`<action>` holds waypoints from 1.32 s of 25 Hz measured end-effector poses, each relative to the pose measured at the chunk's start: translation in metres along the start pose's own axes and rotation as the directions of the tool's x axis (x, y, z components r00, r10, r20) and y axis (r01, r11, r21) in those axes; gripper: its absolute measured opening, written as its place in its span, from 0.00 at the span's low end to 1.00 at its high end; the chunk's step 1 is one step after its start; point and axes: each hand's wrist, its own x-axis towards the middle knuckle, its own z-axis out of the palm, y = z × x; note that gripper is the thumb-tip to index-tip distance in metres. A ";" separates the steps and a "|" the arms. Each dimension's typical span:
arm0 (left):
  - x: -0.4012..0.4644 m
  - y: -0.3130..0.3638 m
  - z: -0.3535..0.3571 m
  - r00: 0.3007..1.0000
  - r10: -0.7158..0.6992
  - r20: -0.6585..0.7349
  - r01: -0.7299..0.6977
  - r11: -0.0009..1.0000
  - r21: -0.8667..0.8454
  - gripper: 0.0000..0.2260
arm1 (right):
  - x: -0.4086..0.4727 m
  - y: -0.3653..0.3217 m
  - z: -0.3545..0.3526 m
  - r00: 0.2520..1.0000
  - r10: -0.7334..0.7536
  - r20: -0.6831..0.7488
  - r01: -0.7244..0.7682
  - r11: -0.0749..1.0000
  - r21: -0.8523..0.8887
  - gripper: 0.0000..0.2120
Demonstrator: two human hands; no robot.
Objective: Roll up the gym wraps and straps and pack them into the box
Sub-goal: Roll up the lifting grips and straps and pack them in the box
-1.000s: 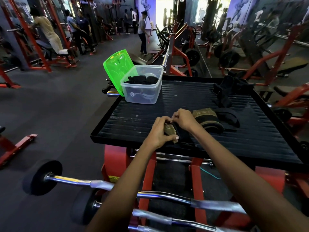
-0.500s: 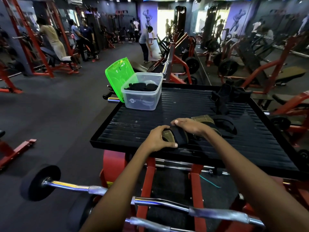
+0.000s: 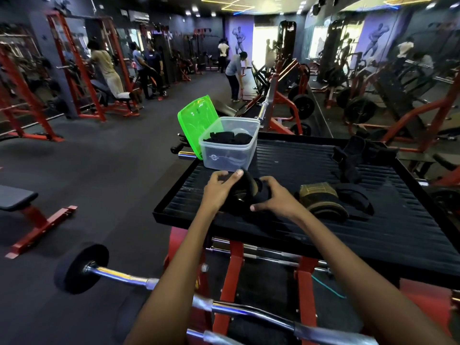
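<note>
Just in front of the clear box (image 3: 229, 145), which stands on the ribbed black platform (image 3: 286, 230) with its green lid (image 3: 194, 120) propped behind it, both hands clasp a rolled black wrap (image 3: 245, 192): the left hand (image 3: 219, 188) curls over its near-box end and the right hand (image 3: 276, 197) cups the other end, probably to stop the roll springing loose before it goes in. Farther from the box, an olive wrap (image 3: 319, 200) and a heap of black straps (image 3: 353, 158) wait unpacked. The roll's fastening is hidden under the fingers, and the dark pieces already inside the box cannot be told apart.
</note>
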 end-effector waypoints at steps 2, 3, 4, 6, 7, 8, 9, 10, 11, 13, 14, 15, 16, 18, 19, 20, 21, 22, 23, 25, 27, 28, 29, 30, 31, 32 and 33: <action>-0.003 -0.001 -0.015 0.997 0.070 0.022 -0.066 0.984 -0.166 0.22 | 0.004 -0.010 0.017 1.000 -0.001 0.031 -0.003 0.994 0.112 0.31; -0.003 -0.006 -0.024 0.991 0.127 0.038 -0.119 0.979 -0.162 0.25 | 0.009 -0.012 0.028 0.997 -0.009 0.071 -0.005 0.982 0.191 0.28; -0.002 -0.013 -0.032 0.984 0.172 0.053 -0.165 0.980 -0.107 0.30 | 0.013 -0.016 0.040 0.995 -0.013 0.104 -0.011 0.973 0.229 0.25; 0.000 -0.025 -0.047 0.980 0.183 0.083 -0.183 0.983 -0.003 0.35 | 0.023 -0.023 0.058 0.992 -0.014 0.122 -0.010 0.981 0.192 0.20; 0.001 -0.031 -0.054 0.981 0.174 0.084 -0.177 0.984 0.034 0.35 | 0.029 -0.025 0.067 0.993 -0.007 0.119 -0.008 0.991 0.131 0.20; 0.001 -0.036 -0.061 0.982 0.172 0.079 -0.178 0.981 0.078 0.35 | 0.032 -0.026 0.074 0.994 0.011 0.109 -0.016 0.999 0.045 0.21; 0.001 -0.041 -0.067 0.983 0.168 0.069 -0.176 0.976 0.131 0.34 | 0.035 -0.024 0.081 0.994 0.033 0.102 -0.029 0.998 -0.047 0.25; 0.002 -0.046 -0.071 0.986 0.156 0.066 -0.166 0.969 0.186 0.34 | 0.033 -0.026 0.085 0.994 0.054 0.098 -0.044 0.993 -0.109 0.27; 0.002 -0.049 -0.074 0.989 0.128 0.068 -0.140 0.962 0.234 0.34 | 0.032 -0.025 0.089 0.993 0.068 0.093 -0.055 0.990 -0.132 0.28; 0.004 -0.052 -0.075 0.994 0.095 0.058 -0.109 0.941 0.321 0.33 | 0.027 -0.024 0.094 0.995 0.062 0.077 -0.044 0.977 -0.209 0.28; 0.004 -0.052 -0.075 0.994 0.100 0.050 -0.112 0.919 0.379 0.33 | 0.023 -0.026 0.094 0.996 0.054 0.077 -0.032 0.966 -0.256 0.29; 0.003 -0.051 -0.074 0.993 0.110 0.050 -0.120 0.889 0.442 0.32 | 0.023 -0.026 0.094 0.995 0.047 0.086 -0.021 0.960 -0.279 0.30; 0.003 -0.050 -0.075 0.991 0.125 0.048 -0.132 0.863 0.488 0.31 | 0.022 -0.028 0.092 0.993 0.046 0.106 -0.013 0.955 -0.297 0.32; -0.002 -0.048 -0.076 0.988 0.134 0.077 -0.155 0.870 0.467 0.29 | 0.020 -0.035 0.087 0.989 0.045 0.144 -0.003 0.960 -0.280 0.37; -0.006 -0.047 -0.078 0.984 0.138 0.116 -0.175 0.887 0.428 0.30 | 0.019 -0.038 0.085 0.989 0.035 0.142 0.001 0.969 -0.248 0.40; -0.009 -0.046 -0.079 0.978 0.146 0.148 -0.194 0.897 0.397 0.32 | 0.018 -0.038 0.084 0.990 0.023 0.137 0.007 0.977 -0.215 0.41; -0.012 -0.046 -0.080 0.973 0.155 0.168 -0.209 0.903 0.375 0.34 | 0.018 -0.037 0.084 0.990 0.020 0.138 0.007 0.981 -0.193 0.42; -0.014 -0.046 -0.080 0.973 0.161 0.165 -0.211 0.910 0.357 0.35 | 0.020 -0.032 0.085 0.989 0.011 0.149 0.016 0.984 -0.175 0.43; -0.016 -0.046 -0.078 0.976 0.165 0.143 -0.206 0.916 0.345 0.36 | 0.027 -0.019 0.089 0.986 0.006 0.168 0.020 0.988 -0.151 0.45; -0.022 -0.045 -0.073 0.983 0.170 0.070 -0.184 0.928 0.325 0.38 | 0.031 -0.011 0.091 0.985 -0.013 0.174 0.034 0.992 -0.118 0.48; -0.028 -0.045 -0.066 0.983 0.184 -0.010 -0.173 0.940 0.294 0.39 | 0.014 -0.031 0.082 0.988 -0.026 0.150 0.043 0.992 -0.115 0.43; -0.030 -0.047 -0.063 0.979 0.198 -0.048 -0.178 0.946 0.270 0.40 | 0.007 -0.038 0.079 0.989 -0.018 0.145 0.035 0.993 -0.113 0.39; -0.032 -0.048 -0.061 0.973 0.216 -0.086 -0.189 0.950 0.247 0.40 | 0.004 -0.041 0.077 0.988 -0.011 0.153 0.027 0.995 -0.097 0.35; -0.033 -0.049 -0.060 0.965 0.231 -0.125 -0.200 0.954 0.223 0.41 | 0.003 -0.040 0.076 0.988 -0.019 0.155 0.031 0.996 -0.080 0.33; -0.035 -0.049 -0.059 0.956 0.246 -0.157 -0.213 0.956 0.201 0.41 | 0.002 -0.040 0.076 0.988 -0.035 0.149 0.044 0.997 -0.062 0.32; -0.037 -0.049 -0.058 0.949 0.258 -0.179 -0.224 0.956 0.190 0.42 | 0.000 -0.041 0.075 0.988 -0.051 0.146 0.059 0.997 -0.054 0.32; -0.038 -0.048 -0.059 0.946 0.264 -0.186 -0.229 0.955 0.190 0.42 | -0.002 -0.042 0.075 0.986 -0.064 0.151 0.072 0.996 -0.051 0.31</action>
